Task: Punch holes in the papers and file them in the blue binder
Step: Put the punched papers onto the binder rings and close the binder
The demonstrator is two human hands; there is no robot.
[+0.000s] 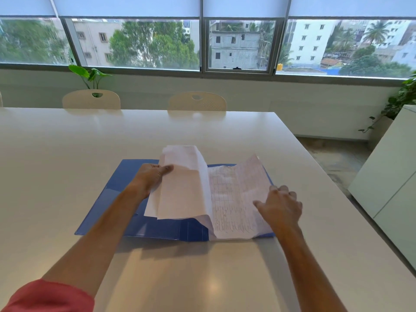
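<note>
- On the white bench (67, 154), near its front middle, the blue binder (126, 199) lies open and flat, spine running away from the viewer.
- Printed papers (236, 194) sit on the binder's right half; their top sheet shows a table of fine rows and columns and is slightly wrinkled.
- Several turned sheets (182, 188) stand lifted and folded over toward the left half, their blank backs facing the camera, the upper edge curling over at the far end.
- Left hand (149, 176): fingers curled around the left edge of the lifted sheets, thumb laid across their front face, so it grips them and keeps them raised above the binder's left cover.
- Right hand (280, 206): fingers spread and fairly straight, not clenched, pressing down on the right part of the printed page near its outer edge; the thumb points left across the sheet.
- The lifted sheets lie between the two hands, touching the left fingers and apart from the right ones.
- A red sleeve (47, 298) covers the left upper arm at the lower left corner.
- Two pale chairs (90, 100) stand at the bench's far side, below a wide window (157, 41); leafy plants (90, 75) sit behind the chairs and at the far right, beside a white cabinet (394, 176).
</note>
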